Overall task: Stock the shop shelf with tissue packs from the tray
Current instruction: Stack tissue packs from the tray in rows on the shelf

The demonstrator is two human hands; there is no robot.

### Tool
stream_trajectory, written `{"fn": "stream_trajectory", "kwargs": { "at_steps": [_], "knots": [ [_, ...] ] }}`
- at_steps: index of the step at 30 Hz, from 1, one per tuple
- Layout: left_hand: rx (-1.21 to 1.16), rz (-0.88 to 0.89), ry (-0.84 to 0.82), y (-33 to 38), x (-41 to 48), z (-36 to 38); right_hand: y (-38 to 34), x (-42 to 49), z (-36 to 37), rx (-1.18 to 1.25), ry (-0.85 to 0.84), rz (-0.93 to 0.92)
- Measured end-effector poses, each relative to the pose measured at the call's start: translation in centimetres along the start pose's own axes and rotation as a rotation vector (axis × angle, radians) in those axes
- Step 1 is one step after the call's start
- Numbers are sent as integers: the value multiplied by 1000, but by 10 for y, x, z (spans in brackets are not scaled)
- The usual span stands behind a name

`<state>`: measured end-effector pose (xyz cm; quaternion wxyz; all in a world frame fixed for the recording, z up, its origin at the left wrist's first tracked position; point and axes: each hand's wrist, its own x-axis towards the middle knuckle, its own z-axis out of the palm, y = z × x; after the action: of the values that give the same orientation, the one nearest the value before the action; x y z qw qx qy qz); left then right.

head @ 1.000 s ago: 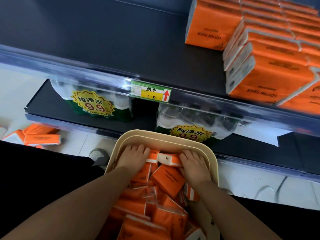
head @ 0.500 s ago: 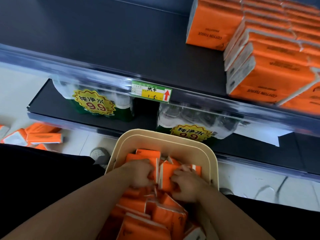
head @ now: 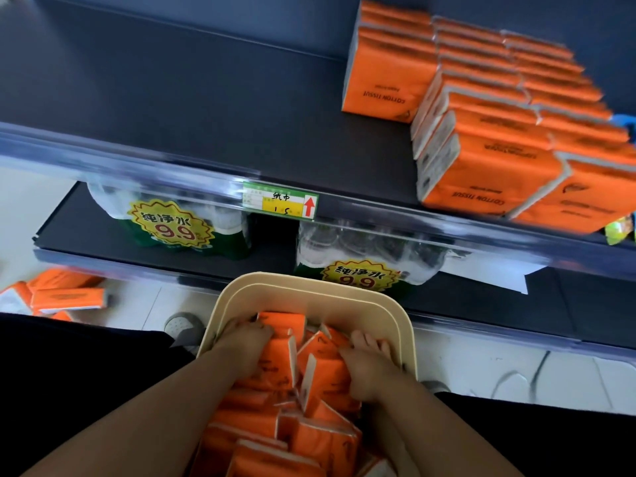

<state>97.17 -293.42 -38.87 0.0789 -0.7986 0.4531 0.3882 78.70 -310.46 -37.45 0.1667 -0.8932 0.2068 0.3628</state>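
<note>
Reaching into the beige plastic tray [head: 309, 287], both hands sit at its far end, on top of the small orange tissue packs [head: 309, 438] that fill it. The left hand [head: 246, 349] is by the tray's left edge, with its fingers bent over a pack. The right hand [head: 370, 366] lies on packs by the right edge; I cannot tell if it grips one. Above, the dark shop shelf [head: 206, 98] has stacked orange tissue packs [head: 499, 132] at its right end.
</note>
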Motion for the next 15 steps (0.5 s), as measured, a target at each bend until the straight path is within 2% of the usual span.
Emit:
{"fn": "stream_trajectory", "kwargs": {
  "at_steps": [8,12,15],
  "knots": [
    [-184,46,-68,0,-17,-35,-5,-27,-37,324,63,-141],
    [-141,124,-1,12,-38,-80,-7,-49,-69,282,121,-136],
    [-120,151,-16,21,-61,-120,-4,-72,-100,285,143,-142]
  ]
}}
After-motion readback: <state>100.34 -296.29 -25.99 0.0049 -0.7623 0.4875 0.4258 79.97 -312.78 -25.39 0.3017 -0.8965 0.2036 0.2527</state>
